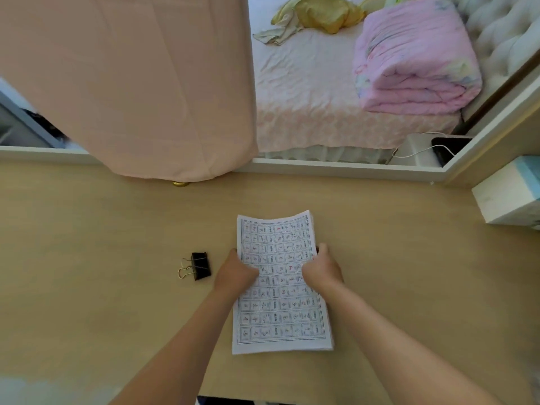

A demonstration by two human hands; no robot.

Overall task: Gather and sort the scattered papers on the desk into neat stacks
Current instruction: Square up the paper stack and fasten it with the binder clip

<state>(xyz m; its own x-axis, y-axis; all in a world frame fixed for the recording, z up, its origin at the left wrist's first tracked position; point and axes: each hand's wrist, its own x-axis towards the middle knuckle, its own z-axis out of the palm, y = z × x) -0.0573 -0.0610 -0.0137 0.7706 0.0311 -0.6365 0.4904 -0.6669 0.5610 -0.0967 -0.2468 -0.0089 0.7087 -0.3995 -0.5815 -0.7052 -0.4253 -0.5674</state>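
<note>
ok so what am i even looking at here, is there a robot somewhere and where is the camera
There is no machine here: it is a person working with two bare hands. The picture comes from a wide-angle camera worn on the person's head, looking forward and down, so the arms reach in from the bottom. The left hand and the right hand each grip a side edge of a stack of papers printed with a grid of small characters, on a pale wooden desk. A black binder clip lies on the desk to the left of the stack. A white box sits at the desk's right edge. Beyond the desk are a hanging peach cloth and a bed with a folded pink quilt.
</note>
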